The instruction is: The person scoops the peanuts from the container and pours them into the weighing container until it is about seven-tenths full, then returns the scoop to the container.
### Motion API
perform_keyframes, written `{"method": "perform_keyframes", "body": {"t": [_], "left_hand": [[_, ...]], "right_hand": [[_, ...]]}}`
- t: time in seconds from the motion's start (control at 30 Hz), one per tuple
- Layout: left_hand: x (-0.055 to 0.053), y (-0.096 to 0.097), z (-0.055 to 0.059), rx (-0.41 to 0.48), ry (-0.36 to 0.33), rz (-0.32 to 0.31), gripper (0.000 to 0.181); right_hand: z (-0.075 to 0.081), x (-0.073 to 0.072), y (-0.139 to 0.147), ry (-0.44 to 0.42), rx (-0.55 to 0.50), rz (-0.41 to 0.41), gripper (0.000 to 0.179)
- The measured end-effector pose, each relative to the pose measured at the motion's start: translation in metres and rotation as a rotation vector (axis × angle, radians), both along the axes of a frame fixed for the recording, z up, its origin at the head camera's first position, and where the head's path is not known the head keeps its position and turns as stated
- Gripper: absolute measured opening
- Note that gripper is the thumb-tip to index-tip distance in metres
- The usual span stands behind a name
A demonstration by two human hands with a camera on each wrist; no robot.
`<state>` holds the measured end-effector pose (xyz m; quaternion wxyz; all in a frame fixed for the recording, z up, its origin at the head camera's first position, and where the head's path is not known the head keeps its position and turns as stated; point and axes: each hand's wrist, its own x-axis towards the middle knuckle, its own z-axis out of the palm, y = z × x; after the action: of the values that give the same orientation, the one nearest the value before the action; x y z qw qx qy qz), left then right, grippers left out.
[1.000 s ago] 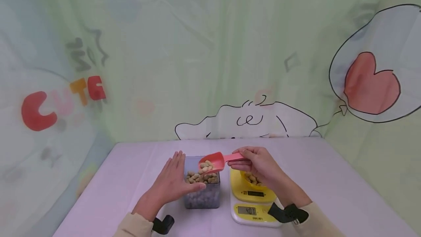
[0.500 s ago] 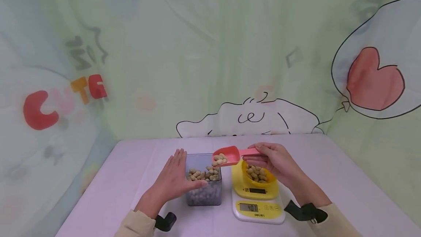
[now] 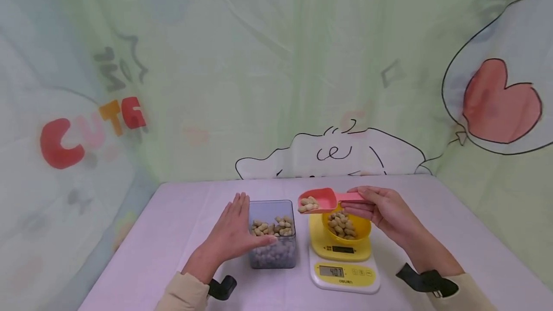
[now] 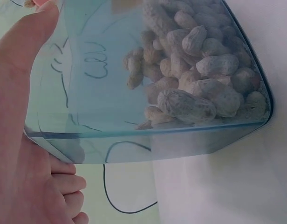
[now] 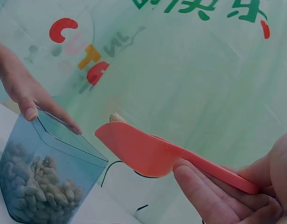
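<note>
My right hand [image 3: 390,212] pinches the handle of a red scoop [image 3: 327,197], which carries several peanuts [image 3: 308,204] above the left rim of a yellow bowl [image 3: 363,228]. The bowl holds more peanuts and stands on a yellow and white kitchen scale [image 3: 345,283]. My left hand [image 3: 229,236] rests at the corner of a clear bluish container [image 3: 273,254], its fingers straight along the left side and the thumb [image 4: 29,35] across the near rim. Unshelled peanuts [image 4: 187,100] fill the container's lower part. In the right wrist view the scoop [image 5: 143,151] lies nearly level.
A pale lilac cloth covers the table [image 3: 190,215]. Behind it hangs a light green printed curtain [image 3: 259,85], which also closes off both sides. The container stands left of the scale, with a narrow gap between them. The scale's display [image 3: 331,271] reads 40.7.
My right hand has carried the scoop of peanuts to the right, from over the container to over the bowl's left side. The left hand stays at the container. The display reading is the same.
</note>
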<state>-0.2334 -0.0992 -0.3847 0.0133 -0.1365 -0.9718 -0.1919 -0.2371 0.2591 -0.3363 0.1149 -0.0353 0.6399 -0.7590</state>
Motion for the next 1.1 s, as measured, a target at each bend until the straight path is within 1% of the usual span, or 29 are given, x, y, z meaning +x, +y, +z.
{"method": "perform_keyframes", "body": {"t": [0.07, 0.17, 0.27, 0.4, 0.47, 0.57, 0.7, 0.87, 0.97, 1.1], "left_hand": [[0.001, 0.0, 0.001, -0.003, -0.007, -0.001, 0.125], [0.002, 0.001, 0.003, 0.017, -0.013, -0.016, 0.126], [0.003, 0.002, 0.004, 0.034, -0.004, -0.042, 0.125], [0.004, 0.002, 0.007, 0.024, 0.013, -0.069, 0.122], [0.005, 0.003, 0.01, 0.02, 0.018, -0.088, 0.12], [0.002, 0.006, 0.014, 0.017, 0.028, -0.117, 0.117], [-0.001, 0.014, 0.018, 0.011, 0.046, -0.149, 0.116], [-0.005, 0.027, 0.02, 0.01, 0.044, -0.17, 0.115], [-0.006, 0.036, 0.023, -0.011, 0.049, -0.187, 0.114], [-0.007, 0.047, 0.027, -0.057, 0.061, -0.224, 0.112]], "right_hand": [[-0.001, 0.002, 0.003, 0.004, 0.0, -0.004, 0.027], [-0.001, 0.003, 0.009, 0.005, 0.002, -0.011, 0.028], [-0.002, 0.002, 0.015, -0.008, -0.008, -0.018, 0.025], [-0.004, 0.002, 0.021, -0.031, -0.045, -0.02, 0.018], [-0.004, 0.003, 0.024, -0.028, -0.06, -0.014, 0.016], [-0.005, 0.002, 0.031, -0.029, -0.065, -0.022, 0.015], [-0.005, 0.0, 0.041, -0.036, -0.075, -0.039, 0.015], [-0.006, 0.001, 0.054, -0.045, -0.101, -0.051, 0.016], [-0.008, 0.002, 0.06, -0.052, -0.117, -0.055, 0.016], [-0.011, 0.002, 0.066, -0.056, -0.105, -0.065, 0.014]]}}
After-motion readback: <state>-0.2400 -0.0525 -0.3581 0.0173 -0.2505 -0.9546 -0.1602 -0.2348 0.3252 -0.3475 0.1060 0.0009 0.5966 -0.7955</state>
